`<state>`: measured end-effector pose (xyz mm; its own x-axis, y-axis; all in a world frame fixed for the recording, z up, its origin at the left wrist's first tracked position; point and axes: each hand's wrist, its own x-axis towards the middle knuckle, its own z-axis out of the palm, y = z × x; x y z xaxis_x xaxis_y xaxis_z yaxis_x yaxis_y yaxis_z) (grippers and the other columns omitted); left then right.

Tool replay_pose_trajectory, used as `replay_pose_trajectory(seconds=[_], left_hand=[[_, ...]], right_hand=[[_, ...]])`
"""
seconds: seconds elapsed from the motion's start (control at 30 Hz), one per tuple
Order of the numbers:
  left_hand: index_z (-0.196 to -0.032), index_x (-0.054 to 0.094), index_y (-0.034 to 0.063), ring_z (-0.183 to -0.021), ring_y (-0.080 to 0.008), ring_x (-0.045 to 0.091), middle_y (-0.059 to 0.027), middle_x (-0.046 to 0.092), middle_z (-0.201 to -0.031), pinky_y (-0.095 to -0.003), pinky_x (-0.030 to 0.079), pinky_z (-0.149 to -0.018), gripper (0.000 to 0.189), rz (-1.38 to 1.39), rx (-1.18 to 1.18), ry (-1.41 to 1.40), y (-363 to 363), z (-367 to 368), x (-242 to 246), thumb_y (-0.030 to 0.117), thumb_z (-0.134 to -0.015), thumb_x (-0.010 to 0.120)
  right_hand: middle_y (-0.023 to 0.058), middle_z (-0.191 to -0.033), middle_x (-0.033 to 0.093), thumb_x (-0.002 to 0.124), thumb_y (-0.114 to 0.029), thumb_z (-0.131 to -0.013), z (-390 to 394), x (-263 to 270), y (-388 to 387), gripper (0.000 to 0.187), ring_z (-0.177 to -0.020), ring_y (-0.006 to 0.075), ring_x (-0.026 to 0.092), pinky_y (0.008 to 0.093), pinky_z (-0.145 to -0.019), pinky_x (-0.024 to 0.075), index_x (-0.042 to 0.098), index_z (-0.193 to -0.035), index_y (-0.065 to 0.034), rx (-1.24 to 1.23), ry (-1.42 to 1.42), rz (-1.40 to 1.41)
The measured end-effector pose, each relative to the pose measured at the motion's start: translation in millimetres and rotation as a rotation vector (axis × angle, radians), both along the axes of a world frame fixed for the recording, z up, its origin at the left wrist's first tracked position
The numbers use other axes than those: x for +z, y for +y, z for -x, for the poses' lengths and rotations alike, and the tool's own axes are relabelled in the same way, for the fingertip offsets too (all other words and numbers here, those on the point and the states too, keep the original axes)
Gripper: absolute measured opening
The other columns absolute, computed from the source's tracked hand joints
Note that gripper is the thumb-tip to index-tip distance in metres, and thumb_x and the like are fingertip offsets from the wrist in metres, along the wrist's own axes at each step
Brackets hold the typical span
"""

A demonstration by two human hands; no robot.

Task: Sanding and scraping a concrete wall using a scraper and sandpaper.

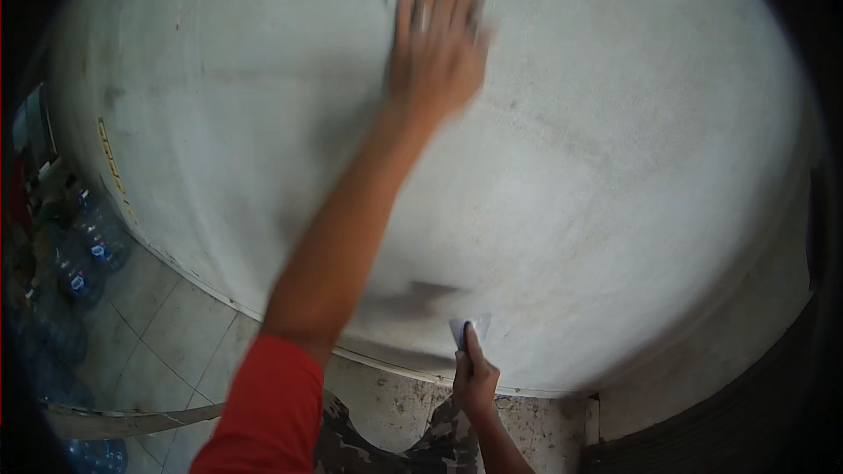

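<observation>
A whitish wall (593, 145) with faint smudges and fine scratches fills most of the view. My left hand (438, 52) lies flat against its upper part, fingers stretched upward and blurred. A pale bluish edge shows beside the fingers and a dark one on their other side, perhaps of something thin under the palm; the blur hides what it is. Lower down, my right hand (475, 378) grips a putty knife (482, 326), its index finger laid along the tool. The wide blade points up, near the wall's bottom edge.
Several large clear plastic bottles (99, 243) stand on the tiled floor (164, 316) at left. A yellow marked strip (112, 161) is on the wall's left side. A pale curved band (132, 422) crosses at lower left. A dark ribbed surface (705, 408) lies at lower right.
</observation>
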<state>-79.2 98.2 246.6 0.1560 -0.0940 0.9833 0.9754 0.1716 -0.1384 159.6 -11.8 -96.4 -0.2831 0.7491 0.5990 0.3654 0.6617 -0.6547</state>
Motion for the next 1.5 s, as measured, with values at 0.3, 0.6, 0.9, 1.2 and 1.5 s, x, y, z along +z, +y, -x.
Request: replay_pose_trajectory(seconds=[0.3, 0.6, 0.9, 1.2, 1.5], left_hand=[[-0.149, 0.033, 0.0017, -0.147, -0.0386, 0.018, -0.0221, 0.021, -0.159, -0.0518, 0.011, -0.119, 0.071, 0.470, -0.004, -0.113, -24.9, -26.2, -131.6, 0.035, -0.091, 0.057], [-0.151, 0.030, 0.0033, -0.148, -0.0300, 0.021, -0.0147, 0.025, -0.159, -0.0493, 0.014, -0.118, 0.064, 0.131, -0.152, -0.009, -5.2, -20.0, -0.1, 0.035, -0.098, 0.047], [-0.148, 0.035, 0.0038, -0.147, -0.0340, 0.020, -0.0170, 0.024, -0.159, -0.0521, 0.015, -0.118, 0.064, 0.684, -0.099, -0.047, -50.2, -25.2, -196.7, 0.033, -0.094, 0.053], [-0.150, 0.030, 0.0011, -0.148, -0.0387, 0.015, -0.0205, 0.019, -0.159, -0.0529, 0.014, -0.119, 0.055, 0.301, -0.102, -0.286, -40.6, 25.6, -132.8, 0.025, -0.101, 0.042], [-0.152, 0.029, 0.0061, -0.149, -0.0343, 0.014, -0.0140, 0.020, -0.160, -0.0534, 0.012, -0.119, 0.056, 0.159, -0.128, -0.098, -25.2, 60.4, -61.4, 0.033, -0.103, 0.037]], right_hand=[[0.0254, -0.087, 0.068, 0.055, -0.002, -0.094, -4.8, 36.9, 9.1, 0.047, -0.074, 0.0267, 0.072, 0.0291, -0.064, 0.0515, 0.049, -0.141, -0.0047, -0.047, 0.091, -0.003], [0.0258, -0.123, 0.063, 0.052, -0.001, -0.094, -9.5, 29.6, -1.3, 0.048, -0.085, 0.0231, 0.072, 0.0291, -0.073, 0.0521, 0.047, -0.142, -0.0026, 0.002, 0.034, 0.005], [0.0199, -0.072, 0.065, 0.058, -0.010, -0.095, 3.9, 81.0, 29.7, 0.053, -0.060, 0.0315, 0.067, 0.0378, -0.055, 0.0528, 0.044, -0.146, -0.0164, -0.189, -0.078, -0.172], [0.0217, -0.074, 0.066, 0.057, -0.020, -0.095, 67.5, 274.3, 69.6, 0.051, -0.065, 0.0384, 0.066, 0.0469, -0.063, 0.0538, 0.045, -0.144, -0.0230, -0.251, -0.281, -0.429], [0.0220, -0.072, 0.066, 0.055, -0.020, -0.097, 50.0, 172.6, 86.1, 0.047, -0.059, 0.0339, 0.067, 0.0429, -0.052, 0.0524, 0.047, -0.143, -0.0195, -0.227, -0.147, -0.502]])
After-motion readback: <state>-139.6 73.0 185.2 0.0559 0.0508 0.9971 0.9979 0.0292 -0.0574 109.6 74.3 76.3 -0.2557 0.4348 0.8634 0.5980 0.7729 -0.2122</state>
